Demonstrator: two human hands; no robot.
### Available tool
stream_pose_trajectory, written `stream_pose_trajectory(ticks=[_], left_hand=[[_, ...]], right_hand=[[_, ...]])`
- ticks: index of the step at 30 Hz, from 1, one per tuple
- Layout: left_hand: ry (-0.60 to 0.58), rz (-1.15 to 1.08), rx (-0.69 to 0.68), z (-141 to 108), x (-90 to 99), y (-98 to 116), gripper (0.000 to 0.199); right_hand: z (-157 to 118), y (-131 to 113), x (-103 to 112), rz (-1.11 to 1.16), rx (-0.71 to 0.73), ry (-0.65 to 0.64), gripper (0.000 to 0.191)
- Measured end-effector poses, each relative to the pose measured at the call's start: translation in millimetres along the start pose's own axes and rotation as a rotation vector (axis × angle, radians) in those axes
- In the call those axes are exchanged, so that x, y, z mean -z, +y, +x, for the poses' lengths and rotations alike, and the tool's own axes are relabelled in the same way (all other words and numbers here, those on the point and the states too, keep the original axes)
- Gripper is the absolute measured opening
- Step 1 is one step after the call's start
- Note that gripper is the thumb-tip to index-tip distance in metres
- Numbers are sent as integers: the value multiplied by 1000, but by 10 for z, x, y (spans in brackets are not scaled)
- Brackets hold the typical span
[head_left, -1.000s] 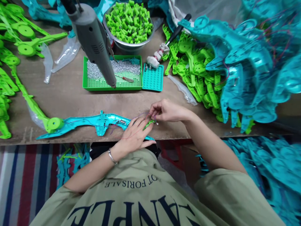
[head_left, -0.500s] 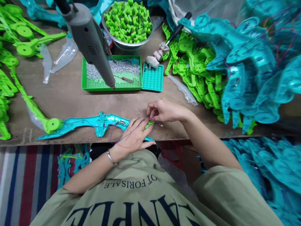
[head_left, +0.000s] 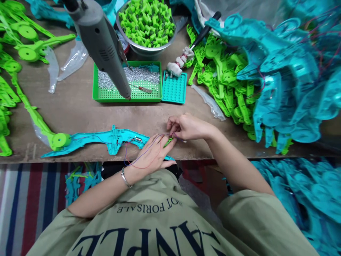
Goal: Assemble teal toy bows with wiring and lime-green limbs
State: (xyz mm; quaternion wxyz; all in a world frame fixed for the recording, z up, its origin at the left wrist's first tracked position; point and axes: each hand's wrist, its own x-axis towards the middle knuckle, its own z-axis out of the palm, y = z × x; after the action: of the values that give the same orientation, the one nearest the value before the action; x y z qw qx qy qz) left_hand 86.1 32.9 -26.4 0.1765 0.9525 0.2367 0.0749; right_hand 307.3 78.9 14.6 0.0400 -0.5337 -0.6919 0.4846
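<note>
A blue plastic toy bow half (head_left: 92,138) lies along the table's front edge, hollow side up, with a small metal spring-like part in it. My left hand (head_left: 151,151) rests flat over its right end, fingers stretched out, hiding much of that end. A small green plastic piece (head_left: 168,142) shows by the left fingertips. Thin red and blue wires (head_left: 144,153) loop across the back of that hand. Fingers closed in a pinch, my right hand (head_left: 183,127) grips a thin wire beside the green piece; the wire's pale end sticks out to the right.
A grey electric screwdriver (head_left: 106,53) hangs over a green tray (head_left: 128,100) of screws. Behind it stands a metal bowl (head_left: 149,50) of green parts. Blue shells (head_left: 269,64) and green limbs (head_left: 221,78) are heaped at right. A green limb (head_left: 39,122) joins the bow half at left.
Both hands stay nearly in place. The right fingers have shifted slightly at the wire, and less of the green piece shows. The whole view has moved a little.
</note>
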Motion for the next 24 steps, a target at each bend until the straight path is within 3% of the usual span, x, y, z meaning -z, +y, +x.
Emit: stream_pose_trajectory(ticks=[7,15,20,24], left_hand=[[-30,17,14,21,5,-6,88],[49,109,-82,-50,-113,-64,91],[220,87,-156,-239,-103,60,55],[170,-171,-362,-403,96,272,40]], right_hand=[[-115,79,-25,174,20,27,38],[-309,276,-265,125,226,236,30],[-324,344,-321,-45,357,277,20],[-301,358,-342,-77,388,293,20]])
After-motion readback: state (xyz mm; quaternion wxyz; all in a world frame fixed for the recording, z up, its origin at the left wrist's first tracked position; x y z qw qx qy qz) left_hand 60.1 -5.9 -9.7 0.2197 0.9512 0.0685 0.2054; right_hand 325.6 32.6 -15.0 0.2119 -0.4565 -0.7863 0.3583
